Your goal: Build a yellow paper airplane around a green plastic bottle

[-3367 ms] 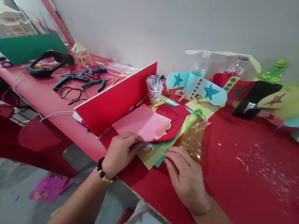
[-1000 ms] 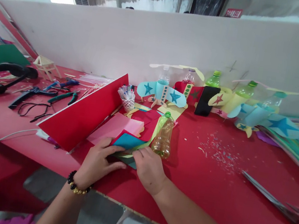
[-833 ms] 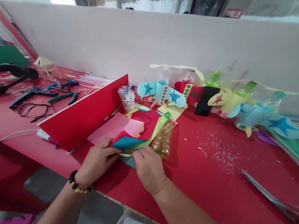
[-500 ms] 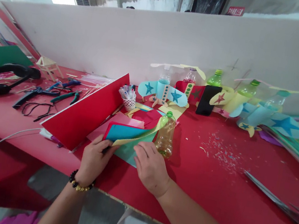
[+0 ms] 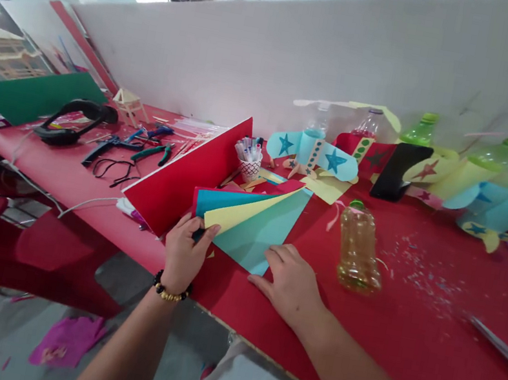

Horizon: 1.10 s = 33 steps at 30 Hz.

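My left hand (image 5: 185,250), with a beaded bracelet at the wrist, pinches the near left corner of several fanned coloured paper sheets. A yellow sheet (image 5: 243,212) curls up over a blue sheet (image 5: 227,200), and a light green sheet (image 5: 262,227) spreads flat beneath. My right hand (image 5: 294,282) rests at the near right edge of the light green sheet, its thumb apart from the fingers. Right of that hand is an amber-tinted plastic bottle (image 5: 358,251) with a green cap, apparently lying with its cap pointing away.
A red board (image 5: 191,179) leans to the left, beside a cup of pens (image 5: 251,164). Bottle-and-paper airplanes (image 5: 312,151) and a black phone (image 5: 397,171) stand along the partition. Paper scraps (image 5: 421,272) and scissors (image 5: 504,349) lie right; pliers (image 5: 155,153) and headphones (image 5: 74,119) left.
My right hand has moved off the lifted sheets, down to the light green sheet's edge. The yellow sheet is now fanned flatter. The bottle has shifted right, and the view has turned left.
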Each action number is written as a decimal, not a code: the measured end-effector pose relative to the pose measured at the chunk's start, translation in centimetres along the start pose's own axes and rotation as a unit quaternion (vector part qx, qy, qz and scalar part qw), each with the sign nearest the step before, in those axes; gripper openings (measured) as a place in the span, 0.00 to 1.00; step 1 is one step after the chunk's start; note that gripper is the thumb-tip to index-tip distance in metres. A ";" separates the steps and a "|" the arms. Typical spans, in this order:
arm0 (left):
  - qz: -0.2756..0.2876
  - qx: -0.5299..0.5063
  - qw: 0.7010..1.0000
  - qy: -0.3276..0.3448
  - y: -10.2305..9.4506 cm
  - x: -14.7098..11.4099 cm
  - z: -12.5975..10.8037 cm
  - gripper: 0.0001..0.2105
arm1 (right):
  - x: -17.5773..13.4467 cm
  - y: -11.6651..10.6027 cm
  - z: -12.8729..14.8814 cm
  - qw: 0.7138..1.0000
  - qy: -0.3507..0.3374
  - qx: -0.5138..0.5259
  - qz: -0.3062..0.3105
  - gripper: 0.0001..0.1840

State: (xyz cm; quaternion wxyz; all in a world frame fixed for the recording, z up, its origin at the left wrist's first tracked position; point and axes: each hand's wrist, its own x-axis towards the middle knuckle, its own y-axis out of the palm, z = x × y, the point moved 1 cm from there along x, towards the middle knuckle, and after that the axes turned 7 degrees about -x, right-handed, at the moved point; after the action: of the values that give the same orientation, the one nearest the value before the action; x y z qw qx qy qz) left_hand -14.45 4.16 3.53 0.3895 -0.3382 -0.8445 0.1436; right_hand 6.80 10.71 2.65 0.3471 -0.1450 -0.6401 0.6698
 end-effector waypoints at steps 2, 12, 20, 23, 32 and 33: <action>0.000 0.000 1.000 -0.001 0.0 0.0 0.0 0.13 | 0.1 -0.1 0.3 1.000 0.004 -0.011 0.021 0.16; -0.018 -0.006 1.000 0.000 -0.1 0.0 -0.1 0.15 | 0.8 -0.2 0.2 0.999 0.020 -0.007 0.039 0.13; -0.019 -0.009 1.000 -0.011 0.0 -0.1 0.5 0.15 | 0.4 0.3 -2.4 0.997 0.014 0.068 0.037 0.25; -0.012 -0.006 1.000 -0.007 0.1 -0.1 0.7 0.15 | 0.2 0.2 -2.5 0.996 0.020 0.077 0.047 0.38; -0.003 0.013 1.000 0.009 0.0 0.1 0.9 0.14 | 0.9 -0.2 -0.6 0.999 -0.004 0.024 0.046 0.08; -0.004 0.015 1.000 0.010 0.0 0.2 0.9 0.14 | 1.0 0.0 -0.6 0.999 -0.008 0.014 0.044 0.07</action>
State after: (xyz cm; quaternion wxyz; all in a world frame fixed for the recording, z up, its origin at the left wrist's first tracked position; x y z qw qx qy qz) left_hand -15.23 4.27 3.01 0.4033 -0.3305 -0.8399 0.1510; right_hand 6.49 11.79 2.84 0.3146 -0.1625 -0.6265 0.6944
